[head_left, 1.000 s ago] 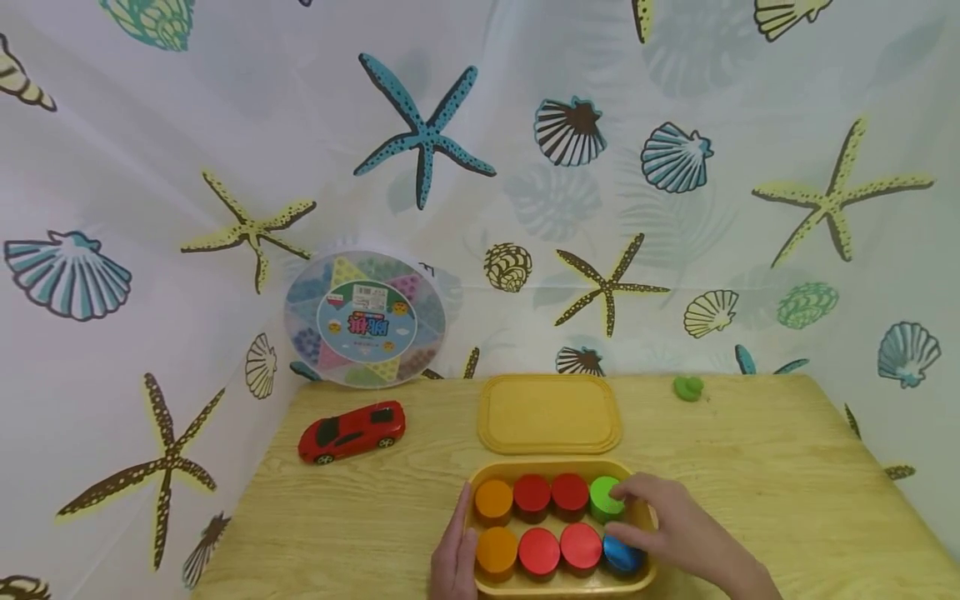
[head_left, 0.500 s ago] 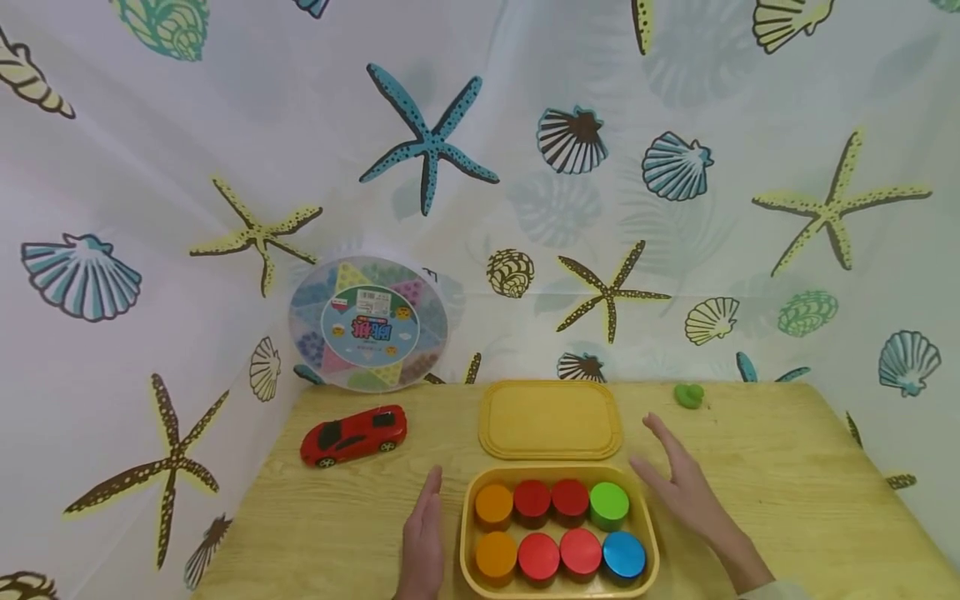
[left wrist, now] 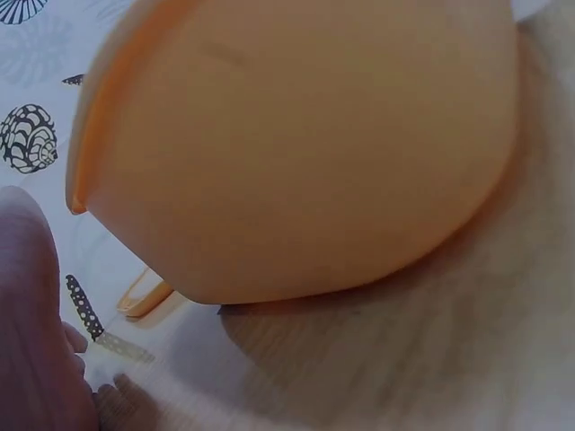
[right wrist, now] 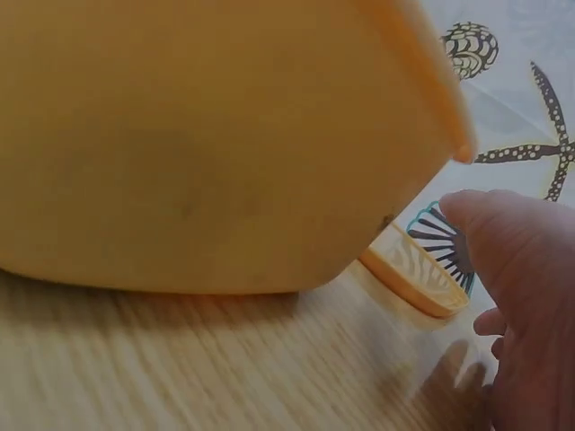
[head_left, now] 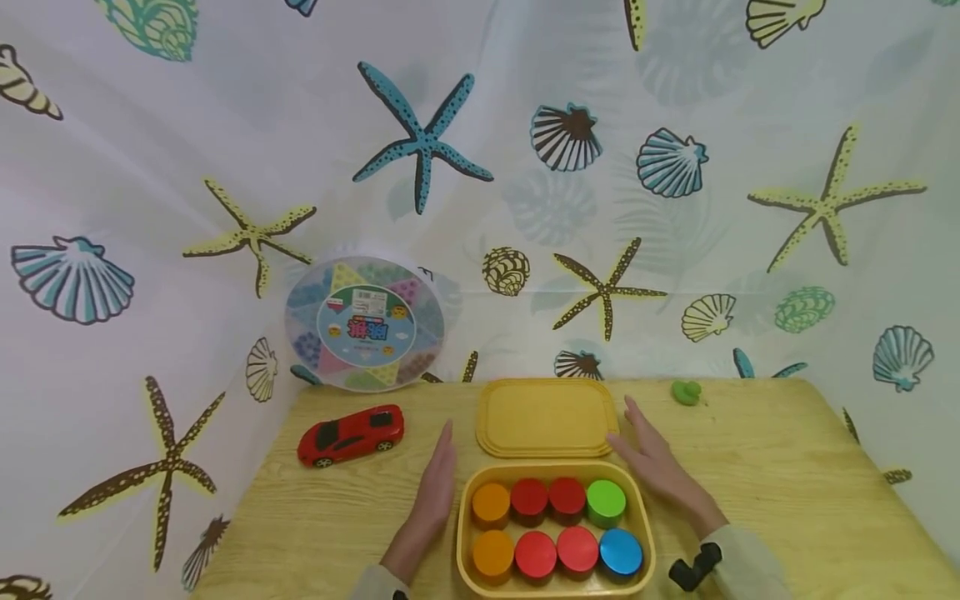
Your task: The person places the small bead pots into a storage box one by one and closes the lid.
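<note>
A yellow box [head_left: 463, 533] holds two rows of round tubs: orange tubs [head_left: 492, 557] at the left, red tubs [head_left: 536, 555] in the middle, a green tub [head_left: 606, 500] and a blue tub [head_left: 621, 552] at the right. Behind it lies a flat yellow lid [head_left: 547, 417]. My left hand [head_left: 437, 490] is left of the box, fingers straight and pointing forward, holding nothing. Near the lid's front right corner is my right hand [head_left: 660, 468], fingers extended, thumb apart, also holding nothing. Both wrist views show the box's outer wall [left wrist: 314, 153] close up.
A red toy car [head_left: 351, 436] sits at the back left, before a round see-through game case [head_left: 366, 325] leaning on the patterned cloth. At the back right is a small green duck [head_left: 686, 392]. The cloth [head_left: 480, 208] encloses the wooden table.
My left hand has left the box's side and moved forward. My right hand has lifted away from the green and blue tubs, then shifted forward beside the lid.
</note>
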Motion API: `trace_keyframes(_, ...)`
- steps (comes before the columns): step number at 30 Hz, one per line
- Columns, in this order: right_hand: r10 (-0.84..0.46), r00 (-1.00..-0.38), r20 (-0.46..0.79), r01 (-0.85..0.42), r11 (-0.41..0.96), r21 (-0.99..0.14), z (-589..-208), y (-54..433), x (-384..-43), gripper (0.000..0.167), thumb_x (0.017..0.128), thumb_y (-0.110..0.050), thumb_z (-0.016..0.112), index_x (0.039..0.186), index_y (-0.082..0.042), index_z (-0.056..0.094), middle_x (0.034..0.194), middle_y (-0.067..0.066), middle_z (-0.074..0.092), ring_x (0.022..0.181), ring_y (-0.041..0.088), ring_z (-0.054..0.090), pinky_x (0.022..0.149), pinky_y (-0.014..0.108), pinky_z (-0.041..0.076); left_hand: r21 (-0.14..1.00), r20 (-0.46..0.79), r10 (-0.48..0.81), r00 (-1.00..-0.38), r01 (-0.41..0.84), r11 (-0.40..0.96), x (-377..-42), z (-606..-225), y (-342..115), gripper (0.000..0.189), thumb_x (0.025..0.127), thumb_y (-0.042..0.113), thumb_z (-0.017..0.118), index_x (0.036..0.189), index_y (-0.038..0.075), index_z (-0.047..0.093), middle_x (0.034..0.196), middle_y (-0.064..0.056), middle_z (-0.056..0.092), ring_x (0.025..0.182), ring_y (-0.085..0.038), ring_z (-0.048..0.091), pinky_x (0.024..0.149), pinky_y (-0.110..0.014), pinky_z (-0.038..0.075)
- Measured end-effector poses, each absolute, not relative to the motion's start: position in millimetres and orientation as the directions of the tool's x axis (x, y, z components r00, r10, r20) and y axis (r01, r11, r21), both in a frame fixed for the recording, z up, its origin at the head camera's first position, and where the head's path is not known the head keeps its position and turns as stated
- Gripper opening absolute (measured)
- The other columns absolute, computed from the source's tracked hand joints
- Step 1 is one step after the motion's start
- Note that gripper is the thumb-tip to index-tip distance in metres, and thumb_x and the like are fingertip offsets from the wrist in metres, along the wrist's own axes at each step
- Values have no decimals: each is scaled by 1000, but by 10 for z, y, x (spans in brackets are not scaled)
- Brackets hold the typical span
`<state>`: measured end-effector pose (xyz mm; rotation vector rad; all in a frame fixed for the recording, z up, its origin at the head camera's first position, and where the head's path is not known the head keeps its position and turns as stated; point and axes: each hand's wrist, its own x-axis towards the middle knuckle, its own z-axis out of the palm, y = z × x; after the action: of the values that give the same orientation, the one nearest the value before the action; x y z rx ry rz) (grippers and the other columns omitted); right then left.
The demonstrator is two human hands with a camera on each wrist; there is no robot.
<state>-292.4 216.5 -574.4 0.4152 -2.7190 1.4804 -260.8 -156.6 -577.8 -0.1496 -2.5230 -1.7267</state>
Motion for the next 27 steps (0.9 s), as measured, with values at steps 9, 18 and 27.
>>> trace_keyframes(9, -262, -959, 110, -244, 565, -788, -5808, 2075, -3198, 82, 110, -45, 49, 168, -4, 7, 170, 26, 18, 157, 44, 18, 128, 62, 16, 841, 110, 138, -984, 167, 515, -3009, -5748, -1403, 58, 113, 18, 30, 161, -13, 16, 167, -33, 19, 153, -55, 15, 126, -68, 11)
trace_keyframes(18, -278, -960, 10, -162, 528, -834, -5760, 2043, -3274, 88, 110, -51, 43, 166, 0, -1, 173, 24, 5, 159, 40, 5, 130, 58, 8, 825, -12, 210, -978, 109, 554, -3199, -5697, -1359, 64, 115, 31, 25, 161, -13, 17, 168, -33, 15, 156, -51, 7, 127, -65, 6)
trace_keyframes(27, -285, -958, -20, -146, 549, -823, -5725, 2017, -3290, 92, 110, -49, 44, 162, 10, -4, 171, 29, -2, 159, 42, 0, 130, 57, 6, 801, -18, 164, -986, 84, 593, -3295, -5682, -1294, 65, 113, 31, 30, 158, -15, 25, 166, -34, 23, 156, -49, 13, 128, -62, 10)
